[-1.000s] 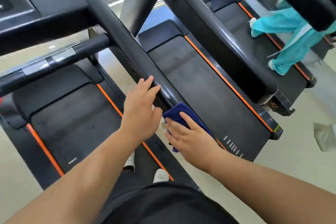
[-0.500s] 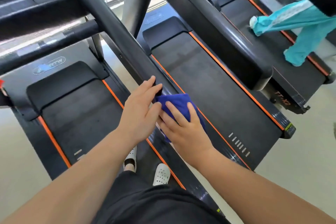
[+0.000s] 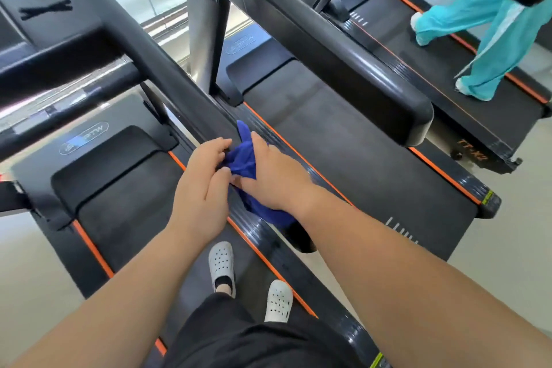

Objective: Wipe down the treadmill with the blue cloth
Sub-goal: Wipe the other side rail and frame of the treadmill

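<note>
A: What has changed in the last second?

B: The blue cloth (image 3: 242,158), earlier pressed flat on the treadmill's handrail (image 3: 179,84) under the right hand (image 3: 277,176), is now bunched between both hands, near the rail's lower end.

A: And the grips?

B: It is pinched by the left hand (image 3: 203,185) at its left edge; the right hand's fingers are closed over it.

A: The meaning?

B: A refold is judged likely; wiping appears paused, not finished.
</note>
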